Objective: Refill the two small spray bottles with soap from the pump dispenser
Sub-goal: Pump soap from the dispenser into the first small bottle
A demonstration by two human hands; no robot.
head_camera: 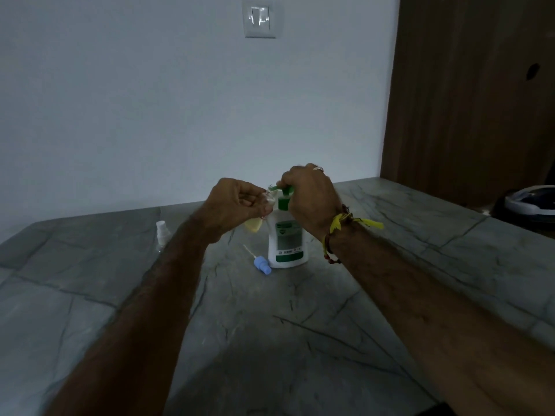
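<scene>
Grip first: the left hand (232,205) is curled closed round a small clear spray bottle (260,216), holding it tilted with its open neck up against the green spout of the pump dispenser (288,238), while the right hand (309,196) sits on top of the green pump head, fingers folded down over it as if to press. From the head view that is the whole business: the bottle's mouth lies just left of the spout and appears to be touching it, the bottle's long axis slanting down and toward the person, a pale yellow fill showing in its lower end below the hand. The dispenser stands upright on the grey stone worktop (390,280), white with a green label. Just in front of it, a blue spray cap (262,265) lies on its side with its dip tube pointing away to the left, evidently off the bottle in hand. A second small bottle (162,234) with a white top stands well apart to the left, nearer the left arm. I'd judge the press will only land cleanly if the neck stays square under the spout; a slight drift and soap runs down the fingers. The right wrist wears yellow and red threads (336,232).
</scene>
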